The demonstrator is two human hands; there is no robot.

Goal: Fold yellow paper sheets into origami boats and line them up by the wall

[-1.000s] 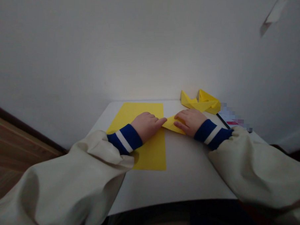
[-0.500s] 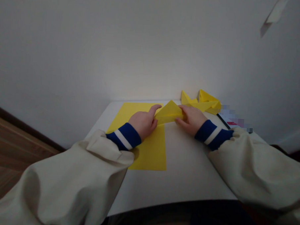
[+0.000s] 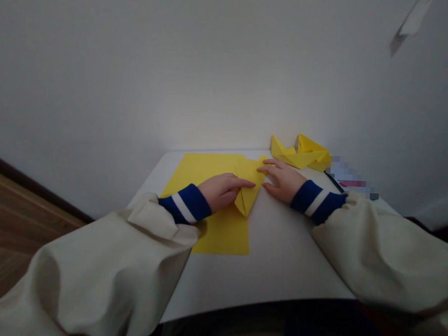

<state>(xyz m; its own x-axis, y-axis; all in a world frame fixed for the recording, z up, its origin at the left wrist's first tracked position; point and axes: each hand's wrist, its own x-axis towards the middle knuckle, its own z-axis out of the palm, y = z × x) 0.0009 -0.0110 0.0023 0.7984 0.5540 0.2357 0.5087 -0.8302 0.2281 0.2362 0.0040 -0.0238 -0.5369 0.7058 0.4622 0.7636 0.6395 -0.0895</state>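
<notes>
A folded piece of yellow paper (image 3: 248, 199) lies partly over a flat yellow sheet (image 3: 223, 235), one pointed corner turned toward me. My left hand (image 3: 221, 191) grips its left side, with the index finger stretched across the top and the other fingers curled in. On the opposite side is my right hand (image 3: 283, 179), its fingers apart and the fingertips touching the paper's upper right edge. The undersides of the folds are hidden.
Folded yellow paper boats (image 3: 302, 154) stand at the back right of the white table (image 3: 279, 259), against the wall (image 3: 220, 78). Beside them lies a flat dark-edged object (image 3: 347, 181), partly blurred out. Wooden furniture (image 3: 24, 228) is at the left.
The folded paper has turned from a peak pointing away to a corner pointing toward me, and lies lower. My left index finger now stretches over it; my right fingers have spread.
</notes>
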